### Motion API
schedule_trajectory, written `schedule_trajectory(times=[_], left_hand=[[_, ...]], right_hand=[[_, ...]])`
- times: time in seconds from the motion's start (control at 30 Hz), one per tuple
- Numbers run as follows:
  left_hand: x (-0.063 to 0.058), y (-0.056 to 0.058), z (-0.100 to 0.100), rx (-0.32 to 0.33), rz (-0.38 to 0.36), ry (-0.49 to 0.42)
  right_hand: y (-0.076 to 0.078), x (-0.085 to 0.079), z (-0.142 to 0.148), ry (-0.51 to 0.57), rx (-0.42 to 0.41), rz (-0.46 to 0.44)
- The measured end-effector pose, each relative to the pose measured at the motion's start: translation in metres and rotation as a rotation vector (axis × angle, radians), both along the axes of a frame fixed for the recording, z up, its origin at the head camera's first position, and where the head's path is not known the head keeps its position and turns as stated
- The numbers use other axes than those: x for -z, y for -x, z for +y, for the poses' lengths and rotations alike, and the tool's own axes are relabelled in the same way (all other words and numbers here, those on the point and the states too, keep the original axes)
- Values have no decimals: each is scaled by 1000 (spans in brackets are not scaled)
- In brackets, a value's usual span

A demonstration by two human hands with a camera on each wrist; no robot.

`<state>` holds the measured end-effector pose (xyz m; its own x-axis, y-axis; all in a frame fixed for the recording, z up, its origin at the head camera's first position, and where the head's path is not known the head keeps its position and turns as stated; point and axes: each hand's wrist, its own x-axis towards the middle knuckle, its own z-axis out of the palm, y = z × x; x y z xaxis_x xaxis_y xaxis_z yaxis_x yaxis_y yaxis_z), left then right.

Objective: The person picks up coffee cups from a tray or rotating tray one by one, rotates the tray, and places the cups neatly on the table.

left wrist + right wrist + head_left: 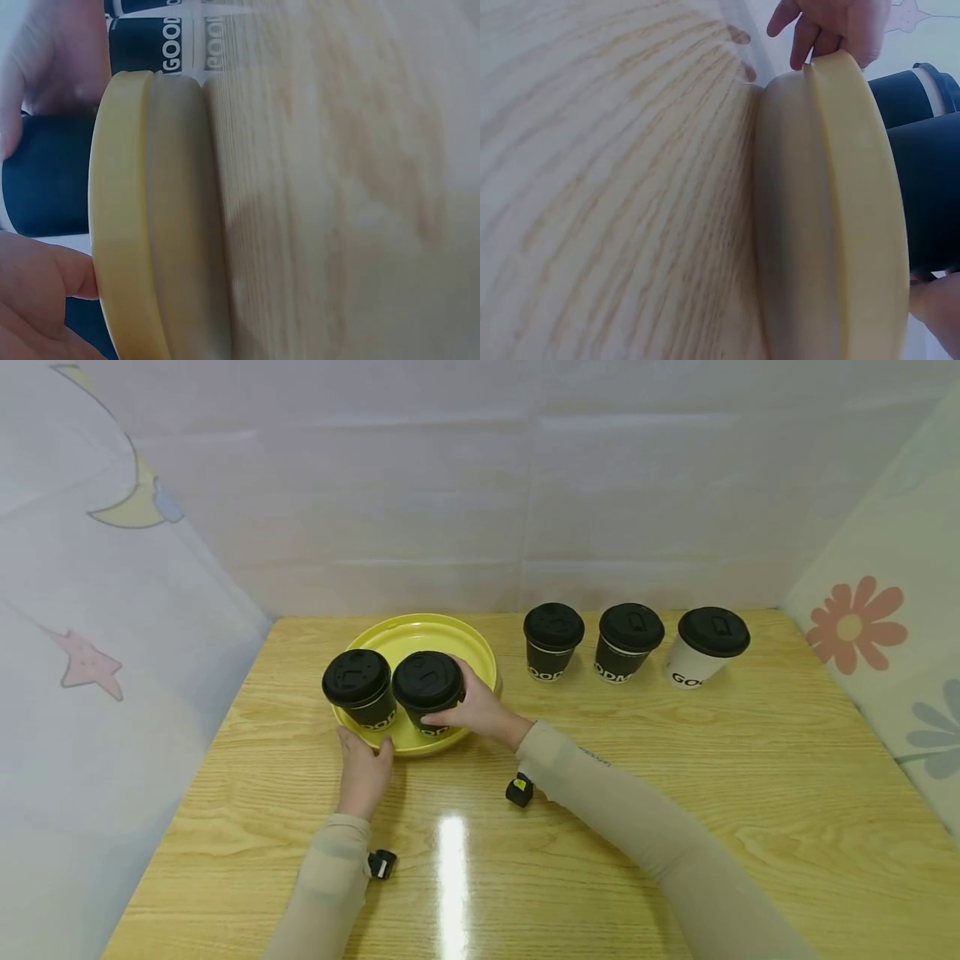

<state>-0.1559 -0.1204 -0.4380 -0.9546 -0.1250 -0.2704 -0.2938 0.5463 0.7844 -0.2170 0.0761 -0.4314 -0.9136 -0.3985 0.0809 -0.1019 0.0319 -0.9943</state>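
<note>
A round yellow tray point(459, 637) rests on the wooden table, holding two dark lidded coffee cups side by side. My right hand point(483, 702) grips the right cup point(427, 681) round its side, with the thumb across the front. The left cup point(360, 689) stands upright with no hand round it. At the tray's front-left rim, my left hand point(363, 768) touches the edge with loosely extended fingers. The right wrist view shows those fingers point(804, 41) spread outside the rim. In the left wrist view, the thumb point(75, 274) meets the tray's edge.
Toward the back right, two dark lidded cups point(553, 639) point(628, 641) and a white one with a black lid point(707, 646) form a row. Behind them rises a pale cloth wall point(480, 527). Printed side walls flank the wooden table point(600, 877).
</note>
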Motion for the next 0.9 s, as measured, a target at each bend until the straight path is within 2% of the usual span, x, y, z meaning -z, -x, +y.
schedule_trajectory(times=[0.3,0.5,0.63,0.9], left_hand=[[2,1,-1,5,0,-10],[3,1,-2,12,-10,-20],[2,0,-4,7,-11,-20],[1,0,-3,20,-14,-8]], right_hand=[[-6,-16,15,35,66,19],[-11,-28,33,142,57,103],[-16,-35,45,151,88,148],[-26,-40,68,164,183,85]])
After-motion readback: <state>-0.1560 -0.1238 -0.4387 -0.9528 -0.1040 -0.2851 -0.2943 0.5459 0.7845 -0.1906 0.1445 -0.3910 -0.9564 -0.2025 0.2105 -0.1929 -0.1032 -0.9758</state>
